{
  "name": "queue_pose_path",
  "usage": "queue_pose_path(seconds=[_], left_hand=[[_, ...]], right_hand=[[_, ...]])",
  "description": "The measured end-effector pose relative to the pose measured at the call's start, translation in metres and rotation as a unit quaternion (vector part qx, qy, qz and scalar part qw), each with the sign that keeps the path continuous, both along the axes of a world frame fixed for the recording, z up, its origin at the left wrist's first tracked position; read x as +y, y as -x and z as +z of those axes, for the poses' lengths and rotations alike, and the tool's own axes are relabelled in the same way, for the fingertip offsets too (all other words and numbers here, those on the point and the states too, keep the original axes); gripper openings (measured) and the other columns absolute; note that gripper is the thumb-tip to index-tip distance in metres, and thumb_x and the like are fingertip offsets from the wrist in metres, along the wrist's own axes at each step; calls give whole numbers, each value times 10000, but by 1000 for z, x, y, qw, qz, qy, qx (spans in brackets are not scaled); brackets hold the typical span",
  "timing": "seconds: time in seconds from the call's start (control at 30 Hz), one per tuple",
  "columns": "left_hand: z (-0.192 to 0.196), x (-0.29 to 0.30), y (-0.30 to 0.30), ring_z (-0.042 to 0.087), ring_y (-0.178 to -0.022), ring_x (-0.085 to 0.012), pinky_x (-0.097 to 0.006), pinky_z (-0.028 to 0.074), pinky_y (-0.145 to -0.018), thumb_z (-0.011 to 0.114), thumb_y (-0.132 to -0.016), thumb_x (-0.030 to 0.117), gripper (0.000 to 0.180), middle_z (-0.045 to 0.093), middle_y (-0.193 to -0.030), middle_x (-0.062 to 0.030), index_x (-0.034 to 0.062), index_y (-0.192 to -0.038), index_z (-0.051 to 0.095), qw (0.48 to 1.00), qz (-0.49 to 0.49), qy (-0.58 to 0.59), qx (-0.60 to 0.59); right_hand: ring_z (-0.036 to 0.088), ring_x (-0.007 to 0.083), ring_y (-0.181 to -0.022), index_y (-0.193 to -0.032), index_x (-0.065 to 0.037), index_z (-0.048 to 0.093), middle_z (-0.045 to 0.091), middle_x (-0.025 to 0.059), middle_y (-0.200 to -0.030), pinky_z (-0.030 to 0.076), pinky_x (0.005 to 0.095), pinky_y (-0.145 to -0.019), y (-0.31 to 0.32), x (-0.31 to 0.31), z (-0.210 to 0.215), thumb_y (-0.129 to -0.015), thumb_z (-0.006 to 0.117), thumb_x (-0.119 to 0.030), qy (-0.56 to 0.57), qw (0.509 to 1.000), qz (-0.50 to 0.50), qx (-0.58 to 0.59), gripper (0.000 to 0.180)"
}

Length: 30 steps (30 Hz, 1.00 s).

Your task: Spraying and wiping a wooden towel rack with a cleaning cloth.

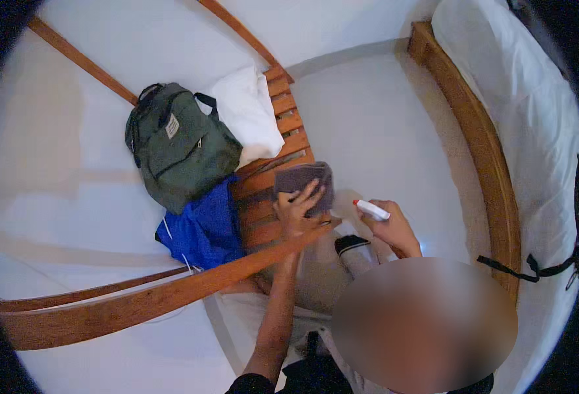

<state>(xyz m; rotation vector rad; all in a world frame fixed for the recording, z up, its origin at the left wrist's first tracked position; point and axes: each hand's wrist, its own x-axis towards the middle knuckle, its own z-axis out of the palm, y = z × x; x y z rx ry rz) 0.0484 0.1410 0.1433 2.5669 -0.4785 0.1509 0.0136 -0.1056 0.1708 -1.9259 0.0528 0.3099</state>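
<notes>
My left hand (296,211) lies with spread fingers on a folded dark grey-brown cloth (306,177). That cloth is at the right end of a wooden slatted bench (253,209). To its right, my right hand (394,226) is closed around a small white bottle (373,210) with a red tip. The tip points up and left, toward the cloth, with a gap between them. Beneath the bottle shows a grey item with a black band (353,245), partly hidden, whose kind I cannot make out.
A green backpack (181,148), a white folded cloth (246,118) and a blue bag (207,223) rest on the bench. Its wooden armrest (138,289) passes in front of my left forearm. On the right stands a wooden bed frame (480,144) with a white-covered mattress (526,98).
</notes>
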Motion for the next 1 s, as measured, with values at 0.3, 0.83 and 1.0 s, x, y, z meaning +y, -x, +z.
queue_pose_path(seconds=[0.3, 0.83, 1.0], left_hand=[[-20, 55, 21, 474, -1091, -248, -388, 321, -1013, 822, -651, 261, 611, 581, -1404, 88, 217, -1247, 692, 999, -7, -33, 6], [7, 24, 0, 484, -1034, -215, -357, 341, -1015, 828, -616, 292, 589, 624, -1344, 110, 216, -1191, 727, 995, -46, 51, 68], [-3, 31, 14, 486, -1048, -208, -348, 340, -1003, 813, -674, 253, 570, 614, -1354, 121, 203, -1231, 705, 998, -33, 49, 5]], right_hand=[[497, 88, -608, -952, 18, 692, 595, 12, -669, 418, 297, -559, 1, 7, 1, -909, 669, -174, -18, 999, 14, 36, 199], [509, 82, -617, -945, 13, 682, 585, 8, -700, 440, 267, -563, 0, 16, 7, -920, 644, -152, -48, 997, 49, 30, 172], [542, 83, -643, -988, 1, 683, 611, 17, -758, 459, 259, -528, -2, 24, 7, -925, 626, -130, -54, 995, 61, 56, 156]])
